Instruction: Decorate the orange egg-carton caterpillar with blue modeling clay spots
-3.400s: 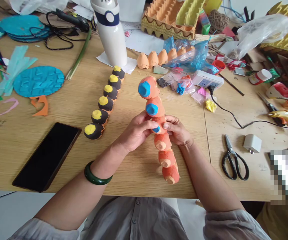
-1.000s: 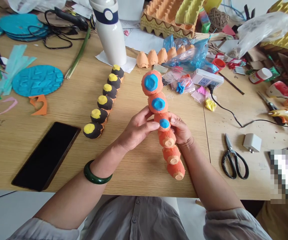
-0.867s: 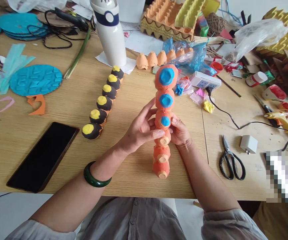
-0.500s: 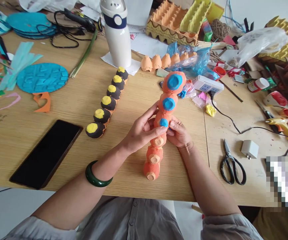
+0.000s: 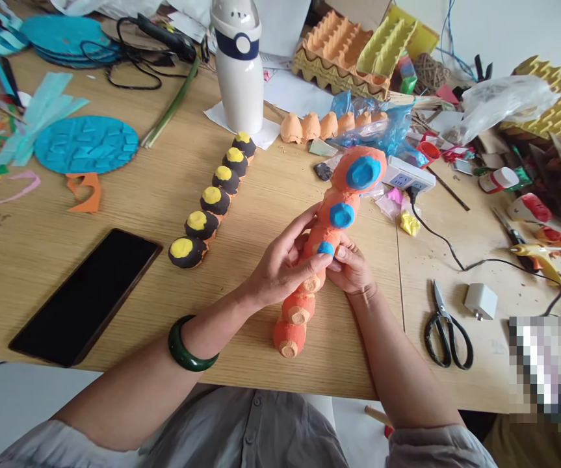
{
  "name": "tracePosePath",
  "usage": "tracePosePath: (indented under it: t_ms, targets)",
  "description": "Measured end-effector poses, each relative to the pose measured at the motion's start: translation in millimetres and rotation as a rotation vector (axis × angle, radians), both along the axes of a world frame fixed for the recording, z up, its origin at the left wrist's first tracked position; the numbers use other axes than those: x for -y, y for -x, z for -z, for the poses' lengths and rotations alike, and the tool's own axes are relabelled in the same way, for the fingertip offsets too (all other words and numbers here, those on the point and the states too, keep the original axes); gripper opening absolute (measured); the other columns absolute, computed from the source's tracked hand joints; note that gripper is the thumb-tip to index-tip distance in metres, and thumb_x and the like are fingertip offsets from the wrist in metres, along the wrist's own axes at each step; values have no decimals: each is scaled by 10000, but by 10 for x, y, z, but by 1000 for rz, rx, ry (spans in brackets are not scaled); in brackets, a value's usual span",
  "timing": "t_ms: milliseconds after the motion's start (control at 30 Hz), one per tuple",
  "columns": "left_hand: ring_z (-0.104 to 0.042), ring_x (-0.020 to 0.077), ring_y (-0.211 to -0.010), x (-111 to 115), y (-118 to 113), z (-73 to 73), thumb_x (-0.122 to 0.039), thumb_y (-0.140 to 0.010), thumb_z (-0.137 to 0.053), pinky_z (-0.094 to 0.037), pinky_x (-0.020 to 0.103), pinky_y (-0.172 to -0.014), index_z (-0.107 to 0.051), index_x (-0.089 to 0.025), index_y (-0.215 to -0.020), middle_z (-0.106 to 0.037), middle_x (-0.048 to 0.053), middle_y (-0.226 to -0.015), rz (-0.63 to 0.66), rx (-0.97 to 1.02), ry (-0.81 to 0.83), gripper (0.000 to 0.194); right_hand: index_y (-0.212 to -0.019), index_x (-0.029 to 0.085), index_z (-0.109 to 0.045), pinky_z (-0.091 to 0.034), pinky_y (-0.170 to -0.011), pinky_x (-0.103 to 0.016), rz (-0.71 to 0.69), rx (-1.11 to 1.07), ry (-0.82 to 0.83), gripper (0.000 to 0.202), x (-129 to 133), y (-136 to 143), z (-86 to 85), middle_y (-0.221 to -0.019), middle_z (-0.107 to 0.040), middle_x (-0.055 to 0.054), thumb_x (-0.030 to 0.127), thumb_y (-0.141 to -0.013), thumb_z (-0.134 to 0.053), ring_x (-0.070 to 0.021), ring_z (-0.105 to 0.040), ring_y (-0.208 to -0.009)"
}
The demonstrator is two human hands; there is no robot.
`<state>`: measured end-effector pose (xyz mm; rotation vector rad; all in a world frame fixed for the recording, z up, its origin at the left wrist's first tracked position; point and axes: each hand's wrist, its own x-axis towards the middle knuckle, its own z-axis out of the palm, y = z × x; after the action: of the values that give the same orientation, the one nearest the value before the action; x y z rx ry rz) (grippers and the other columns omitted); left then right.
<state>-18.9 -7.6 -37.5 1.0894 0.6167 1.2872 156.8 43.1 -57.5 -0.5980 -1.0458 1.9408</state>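
Note:
An orange egg-carton strip [image 5: 342, 188] of several bumps is held up at a slant over the table. Blue clay patches cover the tops of its three upper bumps; the lower bumps have bare, pale tops. My left hand [image 5: 285, 260] is closed round the strip's middle from the left, its thumb at the edge of the third blue patch [image 5: 325, 248]. From the right, my right hand [image 5: 353, 265] grips the same part, its fingers partly hidden behind the strip. A black strip with yellow tops [image 5: 214, 200] lies on the table left of my hands.
A phone [image 5: 88, 296] and blue oval [image 5: 86, 144] lie left. At the back stand a white bottle [image 5: 240, 84] and egg trays [image 5: 343, 55]. Right are scissors [image 5: 446, 328], a white adapter [image 5: 481, 301], a power strip [image 5: 409, 175] and a yellow glue gun [image 5: 543, 257].
The orange strip's upper end has tilted right and slightly nearer. Both hands still hold its middle, and the left thumb covers more of the third blue patch. The camera view has shifted slightly.

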Motion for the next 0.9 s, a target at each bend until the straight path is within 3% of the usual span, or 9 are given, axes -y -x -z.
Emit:
tracePosePath:
  t_ms: [200, 433, 733, 900]
  targets:
    - [-697, 357, -1534, -13, 1, 12, -415, -1048, -862, -672, 402, -1186, -558, -228, -1709, -652, 165, -1721, 4, 17, -49, 751, -825, 216, -729, -59, -415, -196, 8, 2, -4, 471, 16, 2, -24, -619, -454, 119, 524, -754, -1078, -19, -124, -470]
    - [-678, 382, -1540, -33, 13, 26, -491, -1030, -866, -678, 436, -1166, -541, -251, -1718, -666, 160, -1696, 27, 1, -39, 798, -821, 222, -709, -56, -422, -210, 7, 11, -9, 479, 10, -14, -6, -612, -425, 126, 536, -760, -1066, -33, -112, -485]
    - [-749, 334, -1427, -14, 66, -57, -337, -949, -944, -686, 372, -1097, -589, -255, -1666, -709, 131, -1628, 87, 69, 7, 805, -772, 223, -713, -69, -413, -197, 13, 35, 12, 517, 15, -2, -40, -569, -422, 121, 571, -700, -1088, -33, -135, -471]
    - [-762, 329, -1394, -50, 47, -3, -393, -946, -949, -666, 375, -1095, -670, -276, -1550, -779, 90, -1518, 57, 144, 83, 675, -834, 220, -783, -123, -432, -180, -35, -33, -27, 378, 11, -11, -26, -602, -444, 112, 485, -812, -1051, -38, -137, -497]
